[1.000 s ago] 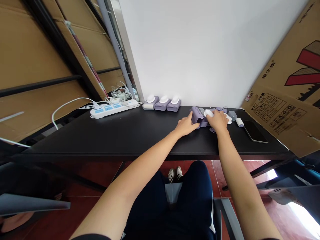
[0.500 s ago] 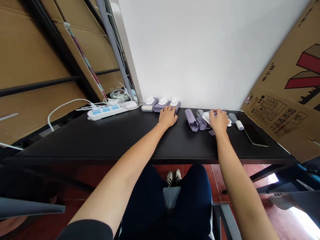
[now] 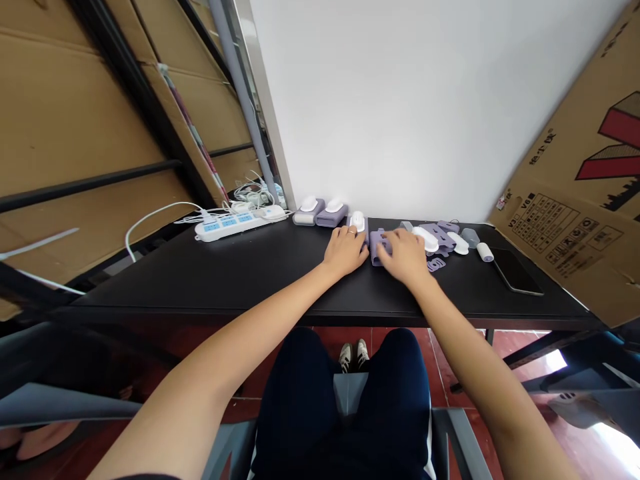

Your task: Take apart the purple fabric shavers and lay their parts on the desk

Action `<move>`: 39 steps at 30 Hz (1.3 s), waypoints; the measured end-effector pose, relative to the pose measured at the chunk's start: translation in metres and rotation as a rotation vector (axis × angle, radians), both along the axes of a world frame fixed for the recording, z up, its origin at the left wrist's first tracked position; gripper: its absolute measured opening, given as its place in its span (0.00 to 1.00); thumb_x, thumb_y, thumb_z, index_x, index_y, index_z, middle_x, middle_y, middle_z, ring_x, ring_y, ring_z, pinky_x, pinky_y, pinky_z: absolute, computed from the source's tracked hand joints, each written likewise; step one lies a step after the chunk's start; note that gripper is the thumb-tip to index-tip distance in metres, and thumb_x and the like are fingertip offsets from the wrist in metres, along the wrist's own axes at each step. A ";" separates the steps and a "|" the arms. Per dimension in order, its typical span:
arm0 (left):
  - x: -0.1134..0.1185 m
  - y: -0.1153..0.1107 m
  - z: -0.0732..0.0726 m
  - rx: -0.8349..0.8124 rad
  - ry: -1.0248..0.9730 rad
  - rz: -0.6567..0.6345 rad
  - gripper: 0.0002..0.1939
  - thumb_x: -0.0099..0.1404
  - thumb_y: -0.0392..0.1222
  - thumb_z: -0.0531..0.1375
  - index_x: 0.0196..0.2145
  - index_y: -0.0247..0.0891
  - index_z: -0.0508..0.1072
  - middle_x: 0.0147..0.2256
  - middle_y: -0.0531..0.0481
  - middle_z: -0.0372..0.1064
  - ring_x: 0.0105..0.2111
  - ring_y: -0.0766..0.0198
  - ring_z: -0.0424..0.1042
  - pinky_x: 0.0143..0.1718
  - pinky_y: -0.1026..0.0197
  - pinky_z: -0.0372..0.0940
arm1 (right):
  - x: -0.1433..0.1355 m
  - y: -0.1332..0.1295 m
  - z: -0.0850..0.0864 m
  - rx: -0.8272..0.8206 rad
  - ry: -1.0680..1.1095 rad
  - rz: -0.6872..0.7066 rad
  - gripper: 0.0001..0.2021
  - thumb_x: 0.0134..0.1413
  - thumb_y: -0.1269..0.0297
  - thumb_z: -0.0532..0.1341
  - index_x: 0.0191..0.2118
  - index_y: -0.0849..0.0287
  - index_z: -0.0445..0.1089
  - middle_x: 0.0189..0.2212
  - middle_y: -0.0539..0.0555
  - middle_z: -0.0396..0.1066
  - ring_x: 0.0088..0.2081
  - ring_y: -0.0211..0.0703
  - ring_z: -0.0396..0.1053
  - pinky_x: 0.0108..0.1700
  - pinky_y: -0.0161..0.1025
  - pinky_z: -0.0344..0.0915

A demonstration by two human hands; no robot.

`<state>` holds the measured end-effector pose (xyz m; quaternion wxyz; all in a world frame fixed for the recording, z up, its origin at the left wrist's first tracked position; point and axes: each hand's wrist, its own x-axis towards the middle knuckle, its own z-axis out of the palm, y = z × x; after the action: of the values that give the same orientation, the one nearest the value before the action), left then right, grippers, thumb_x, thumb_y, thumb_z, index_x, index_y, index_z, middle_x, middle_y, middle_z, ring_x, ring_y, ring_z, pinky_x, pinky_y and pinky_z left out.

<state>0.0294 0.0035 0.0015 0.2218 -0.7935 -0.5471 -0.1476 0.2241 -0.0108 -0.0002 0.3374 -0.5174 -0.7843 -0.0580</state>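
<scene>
My left hand [image 3: 345,252] curls its fingers over the near part of a purple case [image 3: 365,231] with a white rounded piece on top. That case stands a little apart from two similar purple cases [image 3: 331,215] by the wall. Close on the right, my right hand [image 3: 407,257] grips a purple perforated holder [image 3: 377,248], thumb at its near side; the hand covers much of it. Just beyond that hand lie a white oval piece [image 3: 427,239], flat purple parts [image 3: 440,235] and small purple loops [image 3: 436,265].
A white power strip [image 3: 233,224] with cables lies at the left of the black table [image 3: 250,273]. Toward the right are another white oval piece [image 3: 459,243], a clear cup [image 3: 470,237], a white roll [image 3: 485,251] and a phone [image 3: 517,272]. A cardboard box [image 3: 565,220] leans there.
My left hand has drawn the rightmost case away from the other two, toward me. My right hand has left the white piece and moved left onto the perforated holder.
</scene>
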 end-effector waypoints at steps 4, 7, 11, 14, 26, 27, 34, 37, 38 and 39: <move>-0.009 -0.015 0.002 -0.006 -0.012 -0.066 0.24 0.79 0.46 0.49 0.56 0.33 0.80 0.52 0.33 0.72 0.53 0.43 0.69 0.57 0.43 0.62 | -0.015 -0.016 -0.015 -0.041 -0.185 -0.035 0.20 0.73 0.52 0.65 0.61 0.60 0.75 0.58 0.68 0.68 0.57 0.71 0.65 0.61 0.62 0.57; -0.016 -0.030 0.001 -0.035 -0.076 -0.132 0.22 0.78 0.45 0.53 0.59 0.34 0.79 0.56 0.34 0.72 0.58 0.44 0.68 0.61 0.45 0.63 | -0.011 -0.016 -0.016 -0.045 -0.271 -0.108 0.20 0.76 0.56 0.63 0.64 0.59 0.72 0.60 0.67 0.68 0.58 0.67 0.65 0.62 0.60 0.57; -0.020 -0.057 -0.001 -0.077 -0.124 -0.095 0.23 0.77 0.44 0.55 0.65 0.37 0.76 0.66 0.32 0.65 0.63 0.42 0.67 0.62 0.43 0.66 | -0.006 -0.004 -0.010 -0.057 -0.354 -0.176 0.19 0.79 0.58 0.60 0.66 0.61 0.71 0.61 0.65 0.68 0.61 0.63 0.63 0.63 0.58 0.56; -0.015 -0.082 -0.002 -0.088 -0.051 -0.067 0.25 0.77 0.45 0.55 0.67 0.39 0.74 0.64 0.32 0.67 0.56 0.39 0.71 0.53 0.40 0.71 | -0.010 0.007 -0.005 -0.090 -0.384 -0.205 0.20 0.80 0.56 0.60 0.67 0.61 0.70 0.61 0.66 0.68 0.61 0.63 0.64 0.63 0.58 0.57; -0.029 -0.073 0.012 -0.210 -0.262 -0.607 0.28 0.69 0.31 0.57 0.65 0.43 0.73 0.66 0.44 0.69 0.67 0.51 0.65 0.71 0.44 0.58 | -0.027 0.051 0.014 -0.170 -0.380 -0.256 0.21 0.80 0.55 0.56 0.64 0.64 0.73 0.59 0.69 0.70 0.60 0.67 0.66 0.63 0.58 0.56; -0.032 -0.063 0.017 -0.270 -0.219 -0.584 0.32 0.68 0.33 0.59 0.68 0.45 0.71 0.70 0.44 0.64 0.71 0.49 0.60 0.72 0.42 0.55 | -0.028 0.055 0.015 -0.180 -0.379 -0.262 0.21 0.80 0.56 0.56 0.64 0.65 0.73 0.59 0.69 0.70 0.60 0.68 0.66 0.62 0.58 0.56; -0.030 -0.038 0.034 -0.281 0.079 -0.392 0.43 0.70 0.64 0.64 0.76 0.47 0.61 0.71 0.39 0.60 0.70 0.42 0.59 0.71 0.40 0.51 | -0.032 0.073 0.014 -0.239 -0.323 -0.341 0.21 0.80 0.57 0.57 0.65 0.67 0.72 0.62 0.71 0.67 0.61 0.70 0.65 0.63 0.59 0.57; -0.029 -0.039 0.036 -0.224 0.127 -0.290 0.44 0.69 0.68 0.64 0.74 0.43 0.64 0.64 0.36 0.68 0.62 0.41 0.66 0.64 0.41 0.58 | -0.026 0.074 0.012 -0.226 -0.281 -0.335 0.21 0.80 0.57 0.58 0.66 0.66 0.72 0.62 0.72 0.67 0.62 0.71 0.64 0.64 0.61 0.56; -0.031 -0.039 0.036 -0.212 0.124 -0.270 0.44 0.69 0.68 0.64 0.73 0.41 0.66 0.62 0.36 0.69 0.61 0.41 0.67 0.63 0.41 0.58 | -0.023 0.074 0.012 -0.204 -0.254 -0.327 0.21 0.80 0.57 0.58 0.67 0.65 0.72 0.62 0.71 0.67 0.62 0.70 0.64 0.64 0.60 0.55; -0.033 -0.038 0.036 -0.202 0.107 -0.263 0.43 0.68 0.69 0.64 0.71 0.40 0.68 0.61 0.36 0.69 0.61 0.41 0.67 0.64 0.41 0.58 | -0.021 0.073 0.014 -0.175 -0.217 -0.317 0.21 0.80 0.58 0.58 0.67 0.64 0.71 0.62 0.71 0.67 0.62 0.70 0.63 0.64 0.60 0.55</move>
<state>-0.0036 -0.0342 0.0370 0.1486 -0.8831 -0.4382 -0.0774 0.2036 0.0620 0.0134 0.1914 -0.6523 -0.7269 -0.0972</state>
